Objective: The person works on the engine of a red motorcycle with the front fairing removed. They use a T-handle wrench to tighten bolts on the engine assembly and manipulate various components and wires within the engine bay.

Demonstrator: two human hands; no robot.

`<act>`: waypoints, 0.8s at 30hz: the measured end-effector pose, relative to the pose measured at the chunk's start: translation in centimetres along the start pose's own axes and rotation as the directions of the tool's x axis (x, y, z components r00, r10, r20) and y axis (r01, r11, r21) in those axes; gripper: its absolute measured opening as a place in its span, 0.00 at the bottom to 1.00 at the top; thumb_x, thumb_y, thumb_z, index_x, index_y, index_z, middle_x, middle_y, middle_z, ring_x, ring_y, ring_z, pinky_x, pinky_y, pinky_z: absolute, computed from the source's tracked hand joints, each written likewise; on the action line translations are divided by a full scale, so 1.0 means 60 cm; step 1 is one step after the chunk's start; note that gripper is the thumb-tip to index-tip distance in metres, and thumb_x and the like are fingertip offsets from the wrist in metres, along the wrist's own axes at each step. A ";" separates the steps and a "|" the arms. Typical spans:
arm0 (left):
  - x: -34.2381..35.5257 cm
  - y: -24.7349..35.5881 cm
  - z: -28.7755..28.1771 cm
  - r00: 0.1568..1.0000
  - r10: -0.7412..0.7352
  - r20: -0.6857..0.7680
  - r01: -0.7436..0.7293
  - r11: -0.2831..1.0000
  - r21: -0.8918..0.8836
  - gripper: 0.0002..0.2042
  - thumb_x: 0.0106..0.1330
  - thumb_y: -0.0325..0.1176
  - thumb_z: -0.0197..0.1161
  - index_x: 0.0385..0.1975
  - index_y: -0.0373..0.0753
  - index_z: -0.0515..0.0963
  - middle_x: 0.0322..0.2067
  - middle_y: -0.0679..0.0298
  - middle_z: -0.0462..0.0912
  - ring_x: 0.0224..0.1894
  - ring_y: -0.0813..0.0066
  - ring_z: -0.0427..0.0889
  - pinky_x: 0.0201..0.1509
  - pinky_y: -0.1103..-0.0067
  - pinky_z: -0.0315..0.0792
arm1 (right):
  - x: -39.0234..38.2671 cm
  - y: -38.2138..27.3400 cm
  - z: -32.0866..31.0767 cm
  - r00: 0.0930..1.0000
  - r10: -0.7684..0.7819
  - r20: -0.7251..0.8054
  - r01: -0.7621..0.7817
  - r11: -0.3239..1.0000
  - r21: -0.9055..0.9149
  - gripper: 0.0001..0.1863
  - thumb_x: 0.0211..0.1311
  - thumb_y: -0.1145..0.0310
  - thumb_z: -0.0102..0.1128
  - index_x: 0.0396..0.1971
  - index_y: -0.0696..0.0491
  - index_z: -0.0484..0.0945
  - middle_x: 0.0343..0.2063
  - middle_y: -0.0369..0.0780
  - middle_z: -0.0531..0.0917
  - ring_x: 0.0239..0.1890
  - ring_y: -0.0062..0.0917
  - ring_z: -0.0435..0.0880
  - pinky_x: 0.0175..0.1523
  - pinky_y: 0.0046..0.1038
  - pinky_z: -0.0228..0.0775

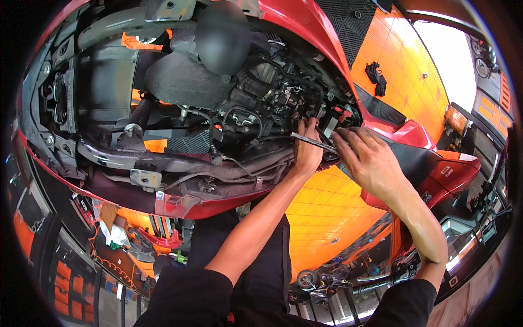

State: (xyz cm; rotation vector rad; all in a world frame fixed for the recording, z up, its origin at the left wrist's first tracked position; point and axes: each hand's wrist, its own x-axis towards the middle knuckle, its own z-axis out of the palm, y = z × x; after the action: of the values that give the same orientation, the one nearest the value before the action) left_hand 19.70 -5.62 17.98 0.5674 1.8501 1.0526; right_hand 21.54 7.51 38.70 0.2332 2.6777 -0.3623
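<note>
A red scooter's opened body [294,22] exposes the dark engine [256,87], hoses and frame tube [109,152]. My left hand [308,152] reaches into the engine bay right of the hoses, its fingers bent and closed on something too hidden to make out. A long, slim metal tool [311,139] lies across it. My right hand [365,158] is beside it, fingers curled over the tool's right end. A small red piece [342,113] sits just above my hands among dark parts.
An orange tiled floor [403,65] shows around the scooter, with a black grate [348,27] and a dark cloth [376,79]. Other motorcycles [310,280] stand in the background. A bench with assorted items [117,253] is at lower left, beside an orange coiled hose.
</note>
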 end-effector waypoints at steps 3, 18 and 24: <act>0.004 0.003 0.002 0.999 0.050 -0.021 -0.050 0.999 0.000 0.12 0.72 0.21 0.51 0.52 0.34 0.74 0.46 0.42 0.75 0.48 0.37 0.78 0.49 0.52 0.73 | 0.007 -0.016 -0.007 0.994 0.085 0.062 -0.095 0.979 0.181 0.27 0.63 0.67 0.59 0.62 0.60 0.75 0.42 0.44 0.84 0.45 0.37 0.86 0.48 0.38 0.82; 0.010 0.007 -0.007 0.990 0.126 0.056 -0.128 0.991 0.034 0.11 0.70 0.27 0.56 0.50 0.33 0.73 0.45 0.44 0.74 0.49 0.42 0.76 0.54 0.57 0.69 | -0.018 -0.066 0.040 0.895 0.364 -0.257 -0.344 0.931 0.121 0.16 0.58 0.72 0.65 0.47 0.56 0.80 0.46 0.44 0.84 0.49 0.37 0.85 0.45 0.38 0.82; 0.008 0.025 -0.003 0.989 0.105 0.108 -0.112 0.992 0.062 0.13 0.77 0.28 0.52 0.55 0.30 0.74 0.51 0.43 0.75 0.54 0.40 0.76 0.59 0.56 0.70 | 0.002 -0.126 0.103 0.365 0.891 -0.269 -0.569 0.442 0.693 0.05 0.71 0.74 0.63 0.36 0.58 0.76 0.16 0.41 0.80 0.14 0.28 0.79 0.22 0.31 0.71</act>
State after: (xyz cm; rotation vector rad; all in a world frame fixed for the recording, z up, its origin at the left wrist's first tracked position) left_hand 19.21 -4.55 19.05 0.7566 1.7848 1.0147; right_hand 22.16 -1.43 34.88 2.0481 2.5391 -0.7394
